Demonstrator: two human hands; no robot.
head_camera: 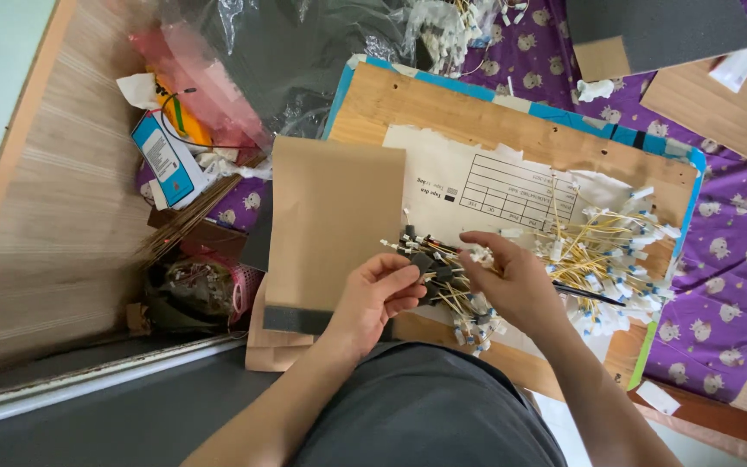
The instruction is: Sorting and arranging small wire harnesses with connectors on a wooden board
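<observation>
1. Hard to make out: the left hand (379, 294) is clenched around a bundle of thin yellow cables with black and white end caps (439, 278), but how many cables are in it cannot be counted — the fingers cover the middle of the bundle. The right hand (512, 281) has its fingertips pinched at the top of the same bundle; whether they grasp one cable or only touch it I cannot tell.
2. The bundle sits between the two hands, just above the near edge of a flat plywood board with a blue rim (443, 108).
3. A loose heap of the same yellow cables with white and blue tips (616, 259) lies right of the right hand, too tangled to count.
4. Cut off: the person's grey-clad lap fills the bottom edge, and both forearms leave the view.
5. Surface: the board lies on a purple cloth printed with small animal figures (728, 233), beside a pale wooden wall panel (62, 199) at the left.
6. Counted — one brown paper envelope (335, 220), one torn white sheet with a printed table (494, 186), one dark grey foam-like slab (659, 30), one crumpled clear plastic bag (304, 60).
</observation>
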